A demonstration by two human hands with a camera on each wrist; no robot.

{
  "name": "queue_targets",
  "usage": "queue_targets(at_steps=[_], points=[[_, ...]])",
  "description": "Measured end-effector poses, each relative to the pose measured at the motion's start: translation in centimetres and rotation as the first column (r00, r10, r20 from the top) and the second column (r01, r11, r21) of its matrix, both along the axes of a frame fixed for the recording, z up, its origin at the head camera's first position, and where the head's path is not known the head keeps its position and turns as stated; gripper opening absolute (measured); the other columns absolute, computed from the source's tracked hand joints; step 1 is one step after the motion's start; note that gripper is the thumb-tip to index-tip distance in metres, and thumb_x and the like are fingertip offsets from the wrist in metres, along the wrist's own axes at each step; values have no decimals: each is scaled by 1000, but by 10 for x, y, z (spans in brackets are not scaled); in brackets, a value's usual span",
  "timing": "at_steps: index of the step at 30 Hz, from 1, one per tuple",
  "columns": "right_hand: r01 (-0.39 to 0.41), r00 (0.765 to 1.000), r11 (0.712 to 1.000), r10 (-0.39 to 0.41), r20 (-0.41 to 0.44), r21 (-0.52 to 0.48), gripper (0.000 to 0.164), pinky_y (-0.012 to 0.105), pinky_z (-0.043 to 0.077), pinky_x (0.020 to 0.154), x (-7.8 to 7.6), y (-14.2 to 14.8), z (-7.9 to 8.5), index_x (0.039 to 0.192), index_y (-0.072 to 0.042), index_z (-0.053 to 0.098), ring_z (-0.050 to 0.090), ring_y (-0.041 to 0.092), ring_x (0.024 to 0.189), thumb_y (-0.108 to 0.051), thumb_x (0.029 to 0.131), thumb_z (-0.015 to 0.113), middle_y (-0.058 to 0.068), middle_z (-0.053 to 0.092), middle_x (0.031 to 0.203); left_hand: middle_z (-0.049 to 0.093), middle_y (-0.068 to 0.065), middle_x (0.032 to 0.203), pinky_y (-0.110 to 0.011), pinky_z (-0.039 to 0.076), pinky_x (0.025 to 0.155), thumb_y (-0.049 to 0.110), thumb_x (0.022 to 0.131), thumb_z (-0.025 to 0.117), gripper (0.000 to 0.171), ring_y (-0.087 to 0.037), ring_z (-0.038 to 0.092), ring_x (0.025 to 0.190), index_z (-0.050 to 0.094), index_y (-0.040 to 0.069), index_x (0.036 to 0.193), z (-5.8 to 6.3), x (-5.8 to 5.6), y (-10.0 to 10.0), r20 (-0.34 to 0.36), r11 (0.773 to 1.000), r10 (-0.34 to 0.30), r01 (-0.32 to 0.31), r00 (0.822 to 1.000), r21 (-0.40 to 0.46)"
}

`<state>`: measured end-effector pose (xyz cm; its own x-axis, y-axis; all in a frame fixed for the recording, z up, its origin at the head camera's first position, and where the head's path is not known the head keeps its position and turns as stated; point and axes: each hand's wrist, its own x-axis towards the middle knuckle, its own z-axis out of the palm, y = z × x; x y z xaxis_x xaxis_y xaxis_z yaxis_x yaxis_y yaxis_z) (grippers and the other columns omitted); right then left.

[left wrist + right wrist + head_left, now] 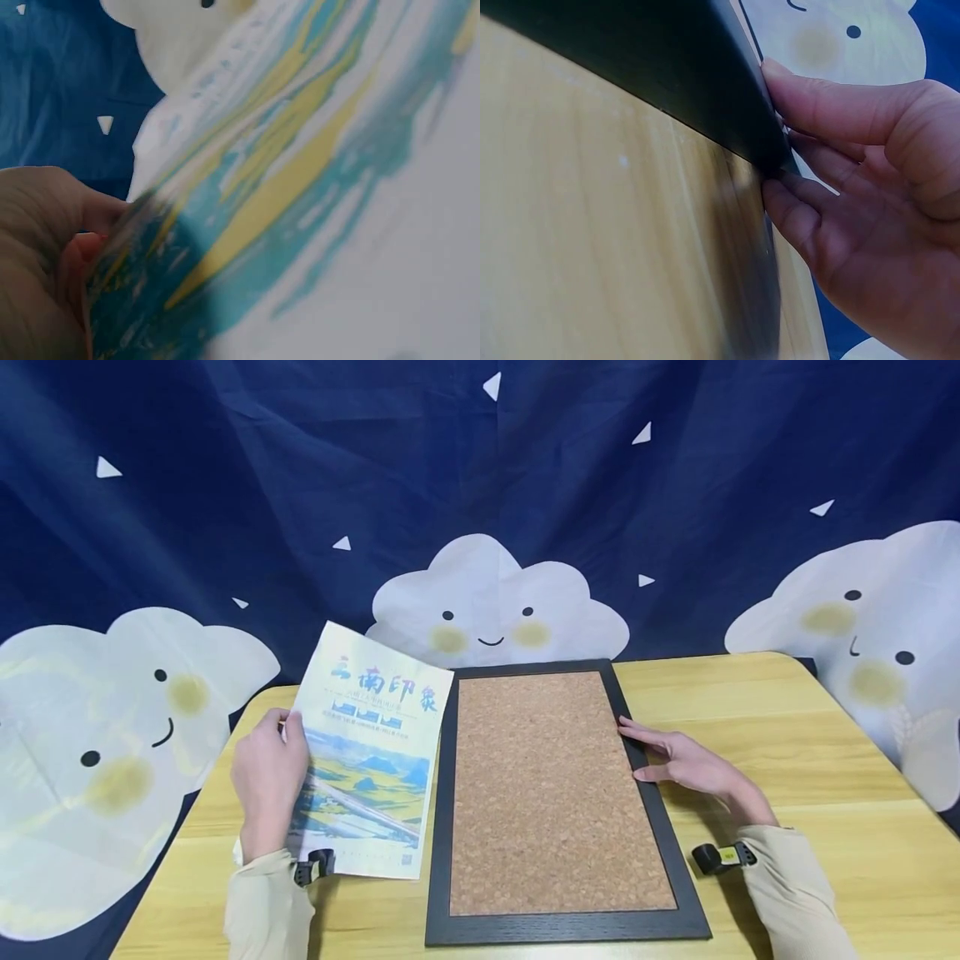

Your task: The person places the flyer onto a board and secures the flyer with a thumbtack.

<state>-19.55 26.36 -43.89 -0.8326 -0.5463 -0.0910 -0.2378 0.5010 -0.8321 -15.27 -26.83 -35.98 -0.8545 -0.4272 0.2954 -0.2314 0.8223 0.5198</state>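
Note:
My left hand [272,768] pinches the left edge of a printed poster [367,760] between thumb and fingers. The poster is tilted, with blue Chinese lettering at its top and a landscape of yellow fields and blue hills below; the left wrist view shows its sheet [262,217] curving away from the hand. Beside it, a black-framed cork board [558,793] lies flat on the table, cork side up. My right hand [686,764] grips the board's right edge near mid-length. Close up, digits lie on both sides of the black frame [667,60].
The wooden table [817,777] extends to both sides of the board. Behind it hangs a dark blue cloth [487,468] with smiling white clouds and small triangles. A small black device [708,858] is strapped to the right wrist, and another [318,866] to the left.

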Motion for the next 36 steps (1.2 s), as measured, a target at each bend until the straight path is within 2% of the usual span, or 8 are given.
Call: queue_targets(at_steps=[5, 12, 20, 23, 28, 30, 34, 36], points=[[9, 1000, 1000, -9, 9, 6, 77, 6, 29, 100, -1, 1, -1, 157, 7, 34, 16, 53, 151, -17, 96, 74, 26, 18, 168, 69, -27, 96, -54, 41, 67, 33, 110, 44, 46, -46, 60, 81, 69, -6, 116, 11, 0, 8, -137, 1000, 25, -23, 990, 15], [15, 999, 1000, -15, 30, -8, 78, 5, 30, 99, -2, 1, 0, 158, 6, 34, 14, 53, 151, -17, 95, 75, 26, 16, 168, 68, -26, 92, -40, 33, 69, 33, 109, 47, 46, -39, 54, 77, 71, -6, 110, 25, 4, 15, -299, 992, 69, -35, 952, 119], [29, 999, 999, -29, 14, 25, 77, 14, 34, 104, -1, 1, 0, 158, 5, 35, 17, 51, 151, -20, 96, 74, 24, 19, 168, 70, -18, 91, -22, 33, 62, 32, 108, 50, 42, -14, 49, 71, 73, -2, 111, 35, 10, 23, -355, 971, 107, -21, 929, 237], [35, 999, 999, -35, 16, 23, 76, 12, 34, 103, 0, 0, 0, 157, 4, 36, 17, 51, 152, -20, 96, 74, 24, 20, 168, 66, -11, 86, -18, 35, 60, 31, 109, 51, 40, -10, 49, 69, 73, -2, 111, 38, 13, 28, -369, 956, 93, 21, 925, 292], [26, 1000, 1000, -26, 11, 9, 75, 44, 37, 116, 1, -3, 0, 156, 6, 38, 19, 53, 151, -17, 96, 74, 26, 21, 167, 53, 1, 75, -21, 34, 61, 26, 109, 51, 35, -12, 47, 68, 70, -4, 107, 40, 14, 40, -400, 941, 37, 103, 916, 323], [22, 1000, 1000, -22, 8, 5, 74, 50, 36, 115, 1, -2, 0, 156, 6, 38, 19, 53, 150, -17, 96, 74, 27, 21, 167, 50, 2, 73, -22, 33, 61, 23, 109, 51, 32, -12, 45, 68, 69, -4, 105, 39, 13, 45, -407, 936, 19, 127, 913, 329], [25, 1000, 1000, -25, 17, -1, 75, 19, 37, 108, 0, -1, -1, 157, 6, 37, 18, 51, 151, -17, 96, 75, 26, 20, 167, 47, 0, 74, -23, 33, 62, 20, 109, 50, 29, -13, 44, 71, 67, -3, 104, 37, 11, 59, -395, 903, -12, 179, 919, 391], [24, 1000, 1000, -24, 17, -5, 75, 11, 34, 103, 0, -1, 0, 157, 6, 37, 18, 51, 151, -17, 96, 75, 26, 20, 167, 47, -1, 76, -23, 33, 62, 21, 109, 49, 28, -14, 45, 72, 66, -2, 105, 35, 10, 68, -376, 878, -28, 203, 926, 434]])
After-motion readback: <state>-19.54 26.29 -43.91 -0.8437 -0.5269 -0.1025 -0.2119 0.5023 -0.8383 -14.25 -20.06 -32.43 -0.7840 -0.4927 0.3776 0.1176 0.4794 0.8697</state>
